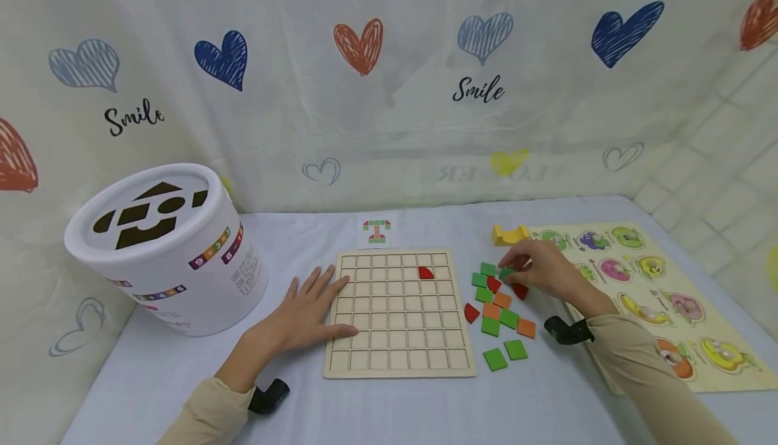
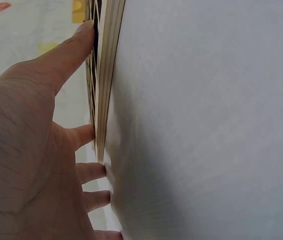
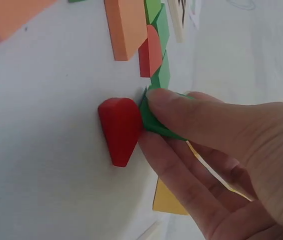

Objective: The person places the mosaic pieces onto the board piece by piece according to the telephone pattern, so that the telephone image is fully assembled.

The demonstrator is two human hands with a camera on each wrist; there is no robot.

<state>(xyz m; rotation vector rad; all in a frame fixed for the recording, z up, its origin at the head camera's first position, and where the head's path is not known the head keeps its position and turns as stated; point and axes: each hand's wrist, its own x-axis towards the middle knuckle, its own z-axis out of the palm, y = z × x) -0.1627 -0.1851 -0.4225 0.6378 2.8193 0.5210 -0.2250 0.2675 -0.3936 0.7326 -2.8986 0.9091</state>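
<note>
My left hand (image 1: 300, 313) is spread flat at the left edge of the wooden grid board (image 1: 401, 373), thumb and fingertips on its border. In the left wrist view the thumb (image 2: 71, 50) lies over the board's edge (image 2: 109, 60). One red quarter-circle piece (image 1: 426, 273) sits in a cell near the board's upper right. To the right of the board, my right hand (image 1: 541, 269) pinches a green square tile (image 3: 156, 117) between thumb and fingers. A red quarter-circle piece (image 3: 120, 130) lies on the cloth right beside that tile.
Several loose green (image 1: 490, 325), orange (image 1: 526, 328) and red (image 1: 471, 313) pieces lie right of the board. Behind stand a pattern card (image 1: 377, 231) and a yellow arched block (image 1: 509, 235). A fruit puzzle board (image 1: 729, 377) is at right, a white bucket (image 1: 243, 283) at left.
</note>
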